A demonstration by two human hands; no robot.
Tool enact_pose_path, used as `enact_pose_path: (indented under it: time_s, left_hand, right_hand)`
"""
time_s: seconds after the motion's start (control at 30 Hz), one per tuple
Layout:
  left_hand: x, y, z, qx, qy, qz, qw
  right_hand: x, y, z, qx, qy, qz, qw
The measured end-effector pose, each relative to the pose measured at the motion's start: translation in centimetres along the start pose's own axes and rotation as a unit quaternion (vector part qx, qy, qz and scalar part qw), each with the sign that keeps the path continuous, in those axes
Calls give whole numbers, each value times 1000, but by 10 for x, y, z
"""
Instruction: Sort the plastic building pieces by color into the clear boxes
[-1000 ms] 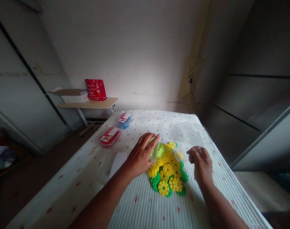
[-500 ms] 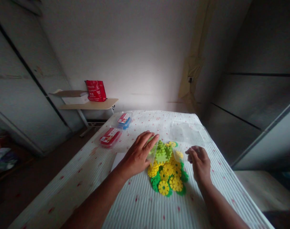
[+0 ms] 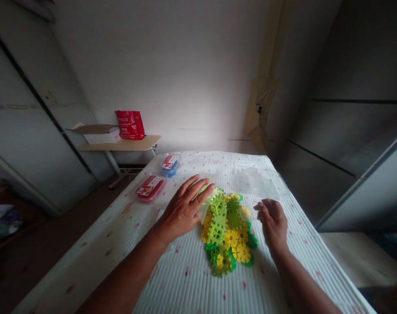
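My left hand (image 3: 184, 210) is at the left of the pile, its thumb and fingers around a tilted, see-through plastic container (image 3: 203, 214), partly hidden by the hand. Light-green square interlocking pieces (image 3: 218, 218) lie in a spilled strip below it, over yellow snowflake discs (image 3: 241, 252) and dark-green discs (image 3: 252, 240). A darker green square piece (image 3: 234, 213) lies beside that strip. To the right of the pile, my right hand (image 3: 273, 220) is curled with its fingertips together; whatever they pinch, if anything, I cannot make out.
Closed clear boxes with red contents (image 3: 150, 188) and blue contents (image 3: 170, 165) stand at the table's left. A clear plastic tray (image 3: 255, 181) lies at the back right. Behind, a side table (image 3: 136, 144) carries a red bag (image 3: 130, 124) and a white box (image 3: 103, 137).
Light-green pieces have tumbled out toward me and now cover part of the yellow and dark-green discs. My left hand has shifted slightly left; my right hand has barely moved.
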State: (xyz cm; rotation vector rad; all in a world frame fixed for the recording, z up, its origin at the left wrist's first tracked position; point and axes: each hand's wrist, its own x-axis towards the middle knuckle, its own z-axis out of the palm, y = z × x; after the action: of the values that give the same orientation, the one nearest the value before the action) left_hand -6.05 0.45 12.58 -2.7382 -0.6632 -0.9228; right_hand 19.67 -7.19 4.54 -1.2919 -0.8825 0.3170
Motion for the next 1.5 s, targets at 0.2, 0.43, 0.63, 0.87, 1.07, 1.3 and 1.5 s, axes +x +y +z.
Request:
enact_pose_path:
  time_s: [0.2, 0.43, 0.63, 0.87, 1.07, 1.3, 1.5]
  left_hand:
    - [-3, -4, -3, 23, -5, 17, 1000]
    - [-7, 0, -19, 40, 11, 54, 998]
    - [-11, -11, -25, 65, 1, 41, 997]
    - [2, -29, -5, 60, 62, -39, 996]
    - [50, -41, 42, -21, 136, -240, 961]
    - [95, -46, 122, -121, 61, -482, 866]
    - [93, -41, 143, -135, -67, -478, 865]
  right_hand:
    - [1, -3, -3, -45, -1, -33, 998]
    - [3, -2, -7, -145, 14, -70, 987]
    - [4, -5, -9, -155, 24, -81, 984]
    - [5, -21, -10, -136, 64, -106, 983]
    - [4, -29, -10, -102, 62, -89, 989]
    - [8, -21, -17, -116, 74, -94, 986]
    - [10, -26, -20, -109, 87, -79, 987]
